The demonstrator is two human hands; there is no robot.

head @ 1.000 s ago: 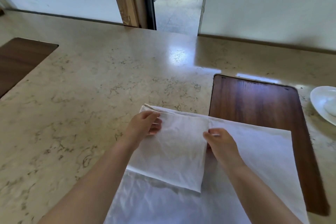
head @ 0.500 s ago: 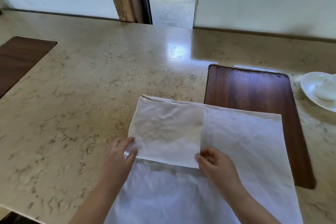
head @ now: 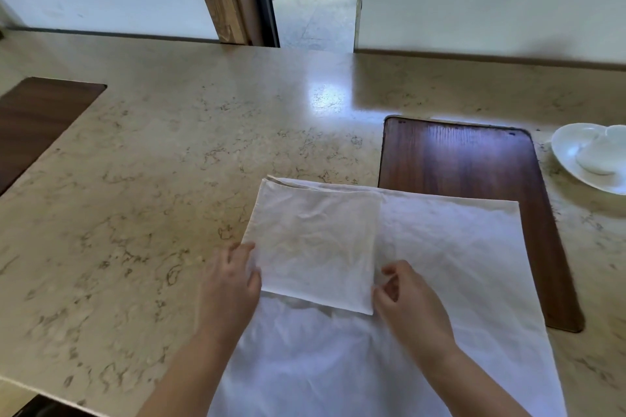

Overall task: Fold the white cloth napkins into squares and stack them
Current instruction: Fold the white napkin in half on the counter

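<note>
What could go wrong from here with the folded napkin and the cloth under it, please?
The folded napkin lies on a larger open cloth, so lifting it by its near corners could drag that cloth along. The left hand and right hand touch only its near corners, so the far layers may fall open. The open cloth overlaps the wooden board and may crease.

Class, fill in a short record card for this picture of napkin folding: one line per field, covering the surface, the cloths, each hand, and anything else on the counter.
Surface: beige marble counter
Folded napkin: a white square, lying on the far left part of the larger cloth
Unfolded cloth: white, spread flat, its right part over the wooden board
Left hand: fingers at the square's near left corner
Right hand: fingers curled at the square's near right corner; grip unclear
Other: white dish at far right; second dark board at far left
</note>
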